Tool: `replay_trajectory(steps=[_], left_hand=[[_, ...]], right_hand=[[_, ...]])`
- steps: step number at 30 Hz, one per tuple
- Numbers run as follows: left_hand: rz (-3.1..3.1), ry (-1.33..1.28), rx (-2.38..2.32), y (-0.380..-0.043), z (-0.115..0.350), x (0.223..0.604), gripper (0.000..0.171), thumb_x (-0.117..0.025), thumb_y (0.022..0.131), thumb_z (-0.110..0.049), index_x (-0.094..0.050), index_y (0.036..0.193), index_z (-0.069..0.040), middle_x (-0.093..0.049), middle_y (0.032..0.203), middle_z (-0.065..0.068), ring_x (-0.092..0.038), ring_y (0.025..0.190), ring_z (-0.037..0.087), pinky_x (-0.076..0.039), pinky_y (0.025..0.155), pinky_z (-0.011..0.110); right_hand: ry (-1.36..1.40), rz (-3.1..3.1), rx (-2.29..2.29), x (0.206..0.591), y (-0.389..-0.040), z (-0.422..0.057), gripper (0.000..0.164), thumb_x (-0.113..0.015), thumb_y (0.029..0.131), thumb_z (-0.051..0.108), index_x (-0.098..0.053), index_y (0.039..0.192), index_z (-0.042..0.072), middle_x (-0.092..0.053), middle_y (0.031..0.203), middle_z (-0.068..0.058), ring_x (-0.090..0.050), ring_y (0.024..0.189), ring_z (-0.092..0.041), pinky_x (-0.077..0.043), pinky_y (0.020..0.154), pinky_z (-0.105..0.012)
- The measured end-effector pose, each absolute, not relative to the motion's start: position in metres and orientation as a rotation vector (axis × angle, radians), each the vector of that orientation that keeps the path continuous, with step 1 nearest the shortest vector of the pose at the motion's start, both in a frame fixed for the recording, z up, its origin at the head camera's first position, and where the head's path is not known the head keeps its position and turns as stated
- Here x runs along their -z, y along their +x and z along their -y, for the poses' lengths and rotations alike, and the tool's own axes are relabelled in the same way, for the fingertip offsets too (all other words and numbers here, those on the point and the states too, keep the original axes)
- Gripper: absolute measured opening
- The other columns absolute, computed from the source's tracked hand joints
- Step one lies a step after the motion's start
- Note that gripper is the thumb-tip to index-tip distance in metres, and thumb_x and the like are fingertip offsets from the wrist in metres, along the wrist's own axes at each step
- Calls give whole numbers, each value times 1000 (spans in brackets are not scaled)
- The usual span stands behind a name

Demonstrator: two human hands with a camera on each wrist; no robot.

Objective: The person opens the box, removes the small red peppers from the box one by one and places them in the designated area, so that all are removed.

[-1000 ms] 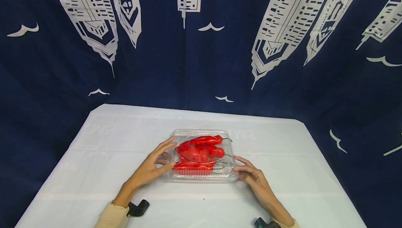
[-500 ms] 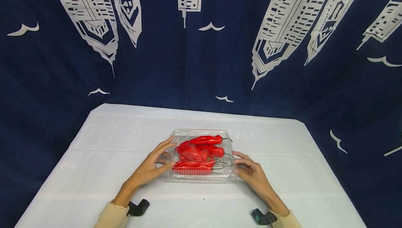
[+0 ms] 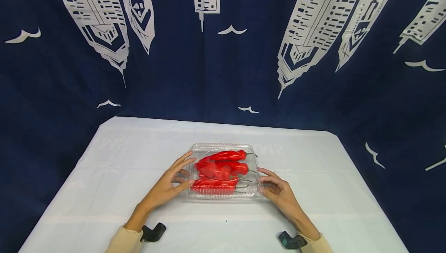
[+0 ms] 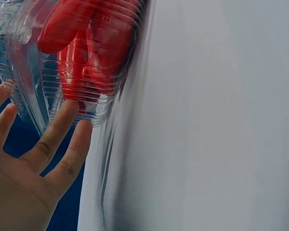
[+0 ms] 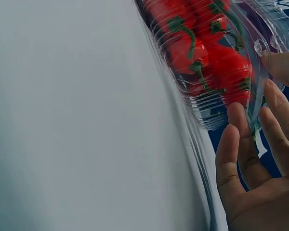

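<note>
A clear plastic clamshell box (image 3: pixel 223 197) with a ribbed wall lies on the white table, its lid over the contents. Inside are several long red peppers (image 3: pixel 223 171), their green stems toward the right. One stem reaches across the right rim. My left hand (image 3: pixel 167 185) rests at the box's left side, fingers spread; in the left wrist view, fingertips (image 4: pixel 70 107) meet the ribbed wall. At the opposite side, my right hand (image 3: pixel 282 195) touches the rim with loosely bent fingers. The right wrist view has the right thumb (image 5: pixel 282 67) at the rim by a small round snap.
The white tablecloth (image 3: pixel 115 183) spreads around the box. Behind it hangs a navy cloth (image 3: pixel 209 79) printed with white buildings and birds. Black wrist devices (image 3: pixel 153 232) sit at the beige cuffs.
My right hand has shifted slightly up along the box's right edge, its thumb coming nearer the rim. The left hand and the box have stayed in place.
</note>
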State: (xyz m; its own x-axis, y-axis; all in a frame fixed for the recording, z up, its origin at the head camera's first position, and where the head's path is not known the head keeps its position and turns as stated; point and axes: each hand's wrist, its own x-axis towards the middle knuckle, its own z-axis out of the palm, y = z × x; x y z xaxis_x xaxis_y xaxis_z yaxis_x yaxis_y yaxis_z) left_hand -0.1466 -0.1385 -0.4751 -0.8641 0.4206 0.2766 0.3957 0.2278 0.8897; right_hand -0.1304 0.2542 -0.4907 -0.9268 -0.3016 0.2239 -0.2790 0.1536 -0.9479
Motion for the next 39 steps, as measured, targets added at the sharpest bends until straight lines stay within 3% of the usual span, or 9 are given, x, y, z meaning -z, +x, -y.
replay_trajectory(steps=[5, 11, 15, 21, 28, 39], left_hand=[[-2447, 813, -1773, -144, 139, 475, 62, -66, 97, -18, -41, 153, -17, -22, 166, 2, -60, 112, 30, -57, 86, 32], [-2476, 729, -1777, -138, 142, 476, 63, -66, 97, -22, -40, 154, -20, -26, 165, 0, -61, 113, 21, -56, 87, 32], [-2437, 666, -1837, -131, 147, 478, 64, -65, 98, -19, -36, 155, -19, -29, 163, 8, -63, 112, 16, -57, 88, 31], [-2273, 435, -1946, -125, 149, 477, 65, -64, 98, -18, -33, 154, -10, -38, 151, 19, -67, 103, 10, -56, 88, 27], [-2143, 378, -2026, -125, 149, 474, 56, -59, 100, -12, -35, 150, -2, -45, 135, 26, -68, 96, 10, -59, 83, 35], [-1959, 250, -2054, -120, 149, 480, 54, -62, 99, -17, -40, 147, -8, -47, 129, 13, -66, 96, 11, -58, 85, 32]], right_hand=[[-608, -2383, 1914, 489, -131, -254, 25, -67, 92, -2, -65, 116, -5, -48, 149, -12, -58, 121, -4, -52, 93, -20], [-613, -2378, 1921, 489, -131, -254, 25, -66, 91, -3, -65, 116, -6, -47, 149, -16, -59, 119, -5, -52, 93, -21], [-608, -2388, 1905, 488, -131, -253, 26, -67, 91, -2, -65, 117, -5, -45, 150, -20, -60, 116, -5, -52, 92, -21], [-604, -2394, 1903, 489, -131, -254, 26, -68, 91, -2, -65, 116, -5, -44, 150, -21, -60, 115, -6, -52, 92, -21], [-600, -2398, 1904, 491, -130, -254, 25, -68, 91, -2, -65, 116, -5, -47, 149, -17, -61, 114, -6, -52, 91, -21], [-592, -2386, 1909, 491, -130, -254, 25, -67, 91, -1, -65, 117, -5, -48, 150, -10, -60, 115, -6, -52, 92, -21]])
